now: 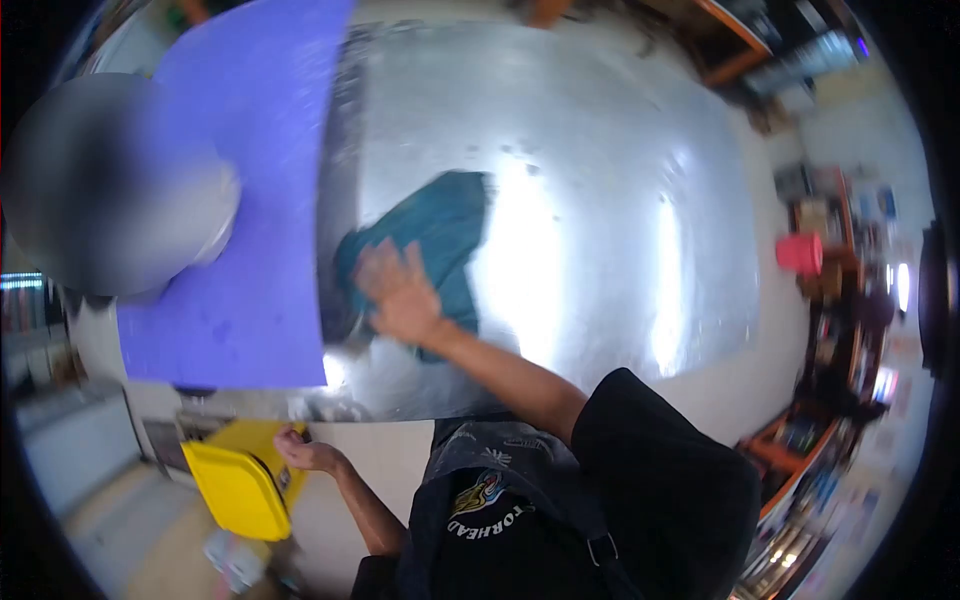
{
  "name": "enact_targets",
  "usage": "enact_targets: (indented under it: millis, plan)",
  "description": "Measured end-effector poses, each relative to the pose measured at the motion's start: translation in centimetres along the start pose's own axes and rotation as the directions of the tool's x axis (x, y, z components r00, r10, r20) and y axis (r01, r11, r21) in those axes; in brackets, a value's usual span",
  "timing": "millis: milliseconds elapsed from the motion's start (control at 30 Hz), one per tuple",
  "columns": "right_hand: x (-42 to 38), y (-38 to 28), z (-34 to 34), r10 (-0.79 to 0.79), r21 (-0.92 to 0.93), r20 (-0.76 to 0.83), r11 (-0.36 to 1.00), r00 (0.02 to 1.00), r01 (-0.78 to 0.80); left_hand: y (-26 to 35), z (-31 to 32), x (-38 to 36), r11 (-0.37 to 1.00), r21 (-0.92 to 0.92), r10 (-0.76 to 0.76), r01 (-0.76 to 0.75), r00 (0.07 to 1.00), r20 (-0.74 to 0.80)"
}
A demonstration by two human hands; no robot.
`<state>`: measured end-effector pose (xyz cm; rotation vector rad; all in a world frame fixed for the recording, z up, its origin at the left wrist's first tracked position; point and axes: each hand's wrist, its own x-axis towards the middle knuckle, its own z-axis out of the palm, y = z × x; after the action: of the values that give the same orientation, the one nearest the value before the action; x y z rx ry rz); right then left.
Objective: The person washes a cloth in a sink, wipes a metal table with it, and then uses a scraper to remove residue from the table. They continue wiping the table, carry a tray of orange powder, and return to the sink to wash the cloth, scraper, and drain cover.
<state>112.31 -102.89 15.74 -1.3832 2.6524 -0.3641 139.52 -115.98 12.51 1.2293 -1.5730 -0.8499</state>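
My right hand (402, 298) lies flat with spread fingers on a dark green cloth (440, 225), the fingers smeared by motion. The cloth is bunched on a shiny metal tabletop (600, 130), close to the edge of a purple sheet (250, 290). Below the table's front edge, at my left side, my left hand (308, 453) hangs with its fingers curled in. It overlaps a yellow bin (238, 490) with a tilted lid in this view.
A large blurred grey rounded shape (110, 190) covers part of the purple sheet on the left. Wet-looking spots mark the metal. Along the right wall stand loaded shelves (825, 330) and a pink bucket (799, 254). A whitish bag (235, 558) sits near the bin.
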Motion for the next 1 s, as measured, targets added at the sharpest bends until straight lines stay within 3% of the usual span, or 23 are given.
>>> enact_targets:
  millis: [33,100,133,167,200,233,267,300,333,367,467,500,533,567,633,700,767,800,867,900,933,967,1000]
  plan:
    - [-3.2,-1.2,0.5,-0.117,0.026,0.033,0.993,0.993,0.116,0.8,1.2,-0.7,0.973,0.111,0.189,-0.203,0.974,0.128]
    - [-8.1,-1.3,0.1,-0.292,0.121,0.05,0.951,0.955,0.285,6.8,6.1,-3.8,0.866,-0.012,0.455,-0.5,0.776,0.437]
    - [-11.9,-1.0,-0.6,-0.354,0.204,0.042,0.918,0.934,0.339,10.7,8.0,-6.5,0.894,-0.14,0.401,-0.425,0.622,0.673]
    - [-15.0,0.0,2.2,-0.286,0.274,0.016,0.923,0.958,0.27,11.8,10.6,-8.5,0.817,-0.264,0.442,-0.513,0.261,0.858]
    - [-18.0,2.3,2.6,-0.223,0.333,-0.008,0.919,0.975,0.213,14.0,12.0,-10.6,0.726,-0.304,0.337,-0.617,-0.067,0.939]
    - [-21.1,4.6,2.9,-0.159,0.393,-0.032,0.906,0.987,0.158,14.7,12.6,-13.8,0.568,-0.419,0.335,-0.708,-0.266,0.904]
    - [-24.5,7.9,0.9,-0.1,0.445,-0.041,0.889,0.994,0.108,14.8,13.4,-16.6,0.527,-0.517,0.328,-0.674,-0.4,0.856]
    - [-27.4,10.7,-2.6,0.02,0.363,0.131,0.929,0.991,-0.067,15.4,14.0,-19.3,0.489,-0.607,0.306,-0.627,-0.528,0.792]
    - [-30.1,13.5,-5.8,0.154,0.26,0.294,0.937,0.943,-0.234,16.9,14.8,-22.2,0.489,-0.646,0.307,-0.586,-0.578,0.756]
    - [-33.6,16.2,-7.3,0.246,0.179,0.214,0.942,0.945,-0.285,18.5,16.0,-25.4,0.496,-0.682,0.306,-0.537,-0.627,0.716]
    - [-38.5,23.1,-8.0,0.466,0.065,-0.021,0.883,0.884,-0.464,25.0,21.4,-35.2,0.415,-0.704,0.307,-0.577,-0.64,0.705]
    - [-38.5,26.5,-7.9,0.482,0.06,-0.049,0.876,0.875,-0.479,27.0,23.9,-38.0,0.36,-0.655,0.239,-0.665,-0.612,0.753]
    - [-37.8,30.7,-7.7,0.488,0.058,-0.076,0.873,0.869,-0.485,28.5,27.1,-40.4,0.294,-0.591,0.175,-0.751,-0.566,0.806]
    - [-36.6,35.2,-9.0,0.499,-0.029,-0.086,0.864,0.862,-0.503,28.1,30.8,-42.6,0.353,-0.559,0.279,-0.75,-0.486,0.828]
    - [-32.9,43.7,-10.9,0.478,-0.032,-0.201,0.869,0.855,-0.493,31.2,36.6,-45.6,0.516,-0.401,0.286,-0.757,-0.289,0.914]
    - [-31.0,45.1,-12.4,0.502,-0.047,-0.203,0.852,0.841,-0.521,33.9,40.7,-46.8,0.493,-0.322,0.284,-0.809,-0.2,0.938]
    - [-32.1,41.9,-10.3,0.558,0.034,-0.264,0.82,0.787,-0.571,37.8,39.4,-47.0,0.455,-0.226,-0.062,-0.861,-0.284,0.957]
    - [-34.6,39.1,-9.3,0.517,0.02,-0.237,0.849,0.823,-0.528,39.4,38.1,-47.3,0.423,-0.189,-0.233,-0.886,-0.307,0.923]
    - [-41.6,33.9,-9.0,0.397,0.066,-0.135,0.918,0.908,-0.392,37.8,32.9,-49.3,0.33,-0.188,-0.258,-0.925,-0.28,0.925]
    - [-45.5,32.6,-9.7,0.327,0.132,-0.017,0.937,0.945,-0.322,36.4,30.3,-49.6,0.356,-0.248,-0.27,-0.901,-0.354,0.895]
    - [-48.9,33.2,-9.4,0.351,0.232,-0.076,0.916,0.933,-0.326,36.4,28.2,-50.0,0.468,-0.292,-0.353,-0.834,-0.479,0.803]
    - [-51.7,33.8,-8.8,0.375,0.331,-0.128,0.889,0.918,-0.317,34.9,26.1,-49.8,0.687,-0.305,-0.201,-0.659,-0.576,0.792]
    - [-53.8,35.3,-10.7,0.497,0.32,-0.034,0.827,0.867,-0.461,34.2,24.8,-50.0,0.917,-0.169,-0.108,-0.36,-0.634,0.765]
